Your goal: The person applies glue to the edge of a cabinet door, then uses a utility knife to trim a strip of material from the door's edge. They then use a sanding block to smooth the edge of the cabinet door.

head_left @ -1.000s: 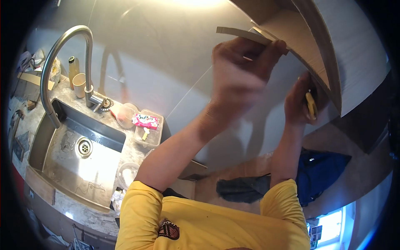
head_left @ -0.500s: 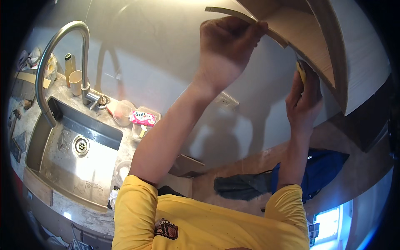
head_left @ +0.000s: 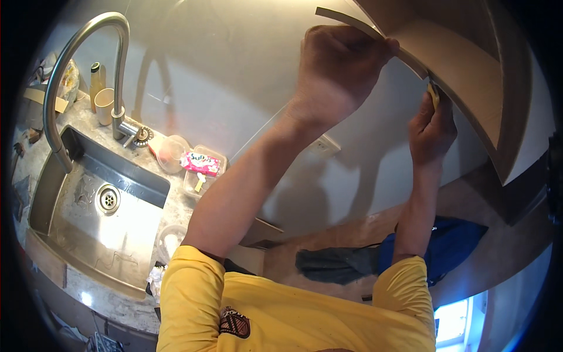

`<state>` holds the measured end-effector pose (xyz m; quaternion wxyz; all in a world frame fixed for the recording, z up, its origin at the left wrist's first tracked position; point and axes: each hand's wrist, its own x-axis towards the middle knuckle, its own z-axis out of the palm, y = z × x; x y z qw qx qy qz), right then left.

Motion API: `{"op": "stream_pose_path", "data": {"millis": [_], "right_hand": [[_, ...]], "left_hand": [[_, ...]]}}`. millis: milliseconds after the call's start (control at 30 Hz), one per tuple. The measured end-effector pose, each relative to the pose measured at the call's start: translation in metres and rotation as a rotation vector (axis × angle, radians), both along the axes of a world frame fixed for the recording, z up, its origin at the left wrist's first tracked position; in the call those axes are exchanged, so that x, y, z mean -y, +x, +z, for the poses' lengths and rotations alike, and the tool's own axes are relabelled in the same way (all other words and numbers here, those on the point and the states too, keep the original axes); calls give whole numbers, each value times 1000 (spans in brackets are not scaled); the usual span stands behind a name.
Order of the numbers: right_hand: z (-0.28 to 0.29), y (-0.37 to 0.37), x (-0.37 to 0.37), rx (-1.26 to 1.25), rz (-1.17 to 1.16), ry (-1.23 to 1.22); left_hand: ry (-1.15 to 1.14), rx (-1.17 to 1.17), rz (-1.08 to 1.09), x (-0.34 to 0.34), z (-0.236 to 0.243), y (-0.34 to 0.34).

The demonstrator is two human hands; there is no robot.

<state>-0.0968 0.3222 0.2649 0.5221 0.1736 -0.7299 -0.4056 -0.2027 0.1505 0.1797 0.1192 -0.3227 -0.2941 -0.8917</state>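
My left hand (head_left: 343,79) is raised high, pinching a thin, curved strip of edge banding (head_left: 346,19) between thumb and fingers. The strip runs along the lower edge of an open wooden wall cabinet (head_left: 463,61), and its left end sticks out free past my hand. Lower and to the right, my right hand (head_left: 433,132) is closed around a yellow utility knife (head_left: 433,95). The knife's tip is close to the strip's right end, by the cabinet edge; whether they touch I cannot tell. My right fingers cover most of the knife.
At left, a steel sink (head_left: 44,217) with a tall curved faucet (head_left: 123,70) is set in a stone counter. A beige cup (head_left: 104,105), a bottle (head_left: 94,88) and plastic containers (head_left: 220,159) with a pink packet (head_left: 200,163) stand behind it. Blue cloth (head_left: 451,243) lies below my right arm.
The view has shifted slightly. My left hand and the strip have moved right in the picture, and the knife in my right hand is now closer to the strip's right end.
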Motion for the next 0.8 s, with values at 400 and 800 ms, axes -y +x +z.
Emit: {"op": "stream_pose_path", "data": {"millis": [400, 800], "right_hand": [[10, -8, 5, 90, 26, 60], [8, -6, -5, 36, 48, 63]], "left_hand": [[95, -11, 304, -4, -1, -5], [109, -96, 145, 3, 2, 1]]}}
